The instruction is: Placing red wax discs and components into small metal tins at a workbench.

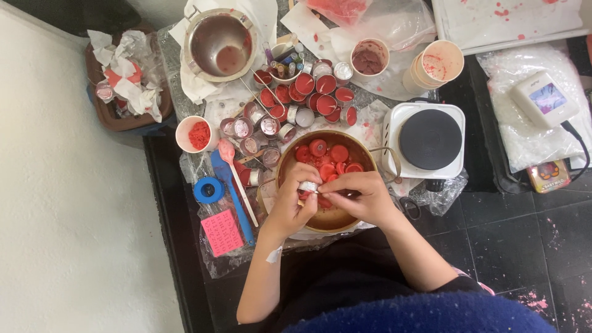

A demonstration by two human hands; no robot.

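While a pink square note (222, 232) lies near the front left edge of the cluttered work surface (308, 28) beside a blue tape roll (209, 190), and a small colourful packet (548, 175) sits far right, both hands meet over the brass-coloured bowl (290, 160) of red wax discs (328, 155). Left hand (291, 203) pinches a little silver metal cup (308, 186) in curled fingers; right hand (364, 198) is closed against it, fingertips touching the cup's rim. A white hotplate (425, 140) with a black round top stands just right of the bowl.
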